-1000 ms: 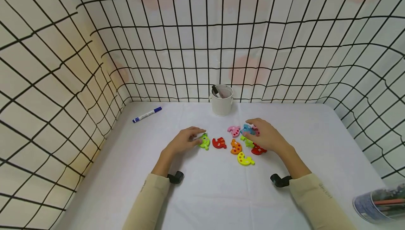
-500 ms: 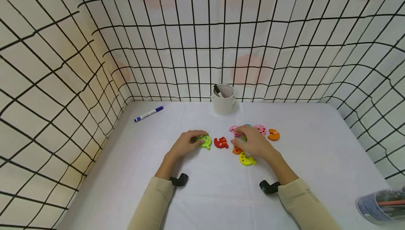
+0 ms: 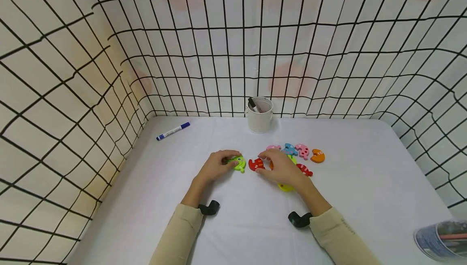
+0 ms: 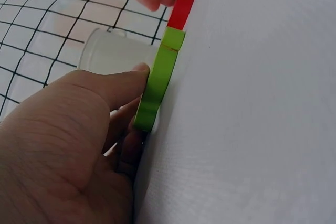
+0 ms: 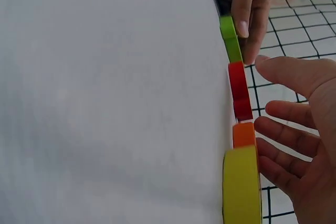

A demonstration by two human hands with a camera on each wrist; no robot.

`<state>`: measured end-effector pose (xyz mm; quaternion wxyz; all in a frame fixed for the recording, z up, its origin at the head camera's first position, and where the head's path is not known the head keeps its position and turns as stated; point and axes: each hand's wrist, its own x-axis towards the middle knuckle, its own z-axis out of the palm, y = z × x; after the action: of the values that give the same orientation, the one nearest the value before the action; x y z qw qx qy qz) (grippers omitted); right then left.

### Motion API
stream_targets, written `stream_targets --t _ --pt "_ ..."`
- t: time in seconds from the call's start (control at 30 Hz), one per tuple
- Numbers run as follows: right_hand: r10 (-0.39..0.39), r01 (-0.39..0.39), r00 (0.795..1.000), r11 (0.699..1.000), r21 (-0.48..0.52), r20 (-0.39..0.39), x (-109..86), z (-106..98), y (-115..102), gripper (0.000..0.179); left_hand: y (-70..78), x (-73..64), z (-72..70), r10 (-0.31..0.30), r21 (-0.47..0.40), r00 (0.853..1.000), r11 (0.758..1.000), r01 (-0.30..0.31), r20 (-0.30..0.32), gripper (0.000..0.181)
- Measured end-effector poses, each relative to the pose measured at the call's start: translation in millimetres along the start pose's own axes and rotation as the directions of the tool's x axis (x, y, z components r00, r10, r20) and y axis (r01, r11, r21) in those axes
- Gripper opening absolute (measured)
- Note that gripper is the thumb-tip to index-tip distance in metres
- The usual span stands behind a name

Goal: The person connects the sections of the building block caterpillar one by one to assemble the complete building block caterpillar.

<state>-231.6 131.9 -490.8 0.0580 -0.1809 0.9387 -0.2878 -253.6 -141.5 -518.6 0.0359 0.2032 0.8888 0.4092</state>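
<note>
So the left hand [image 3: 219, 163] is holding a flat, lime-green animal-shaped piece with a painted eye [image 3: 240, 164], seemingly pinching it between thumb and fingers while it's lying on the white cloth [image 3: 240, 224]. Right next to it, a flat red animal-shaped piece with a white 2 [image 3: 256, 165] is sitting under the right hand [image 3: 284, 170], whose thumb and fingers are spreading apart around it, not pinching anything as far as I'm seeing.

Handling-wise, I'm guessing painted wood or hard plastic: light, stiff, not very fragile, maybe a bit slippery on the glossy faces. The side walls are looking thick enough for fingertips, so I'd be gripping the red one across its opposite edges rather than pressing on top. Its notched end is probably giving a finger something to catch.

A flat orange piece [image 5: 244, 134] and a chunky yellow one [image 5: 241, 184] are lying close by, so fingers could be bumping those.
</note>
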Motion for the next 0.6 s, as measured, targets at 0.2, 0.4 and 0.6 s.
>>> stream_targets --t 0.2,0.4,0.6 --pt "0.021 -0.022 1.000 0.999 -0.025 -0.018 5.9 12 -1 0.059 0.3 -0.3 0.9 0.006 -0.002 1.000 1.000 -0.006 -0.008 0.030" --pt "0.026 -0.027 0.999 0.999 -0.032 -0.035 10.7 18 0 0.053 -1.9 0.0 2.1 -0.005 -0.005 1.000 1.000 0.005 -0.001 0.031" --pt "0.019 -0.019 0.999 1.000 -0.013 -0.029 10.3 17 -1 0.048 -2.3 0.1 1.9 -0.009 -0.007 1.000 1.000 0.009 -0.014 0.030"
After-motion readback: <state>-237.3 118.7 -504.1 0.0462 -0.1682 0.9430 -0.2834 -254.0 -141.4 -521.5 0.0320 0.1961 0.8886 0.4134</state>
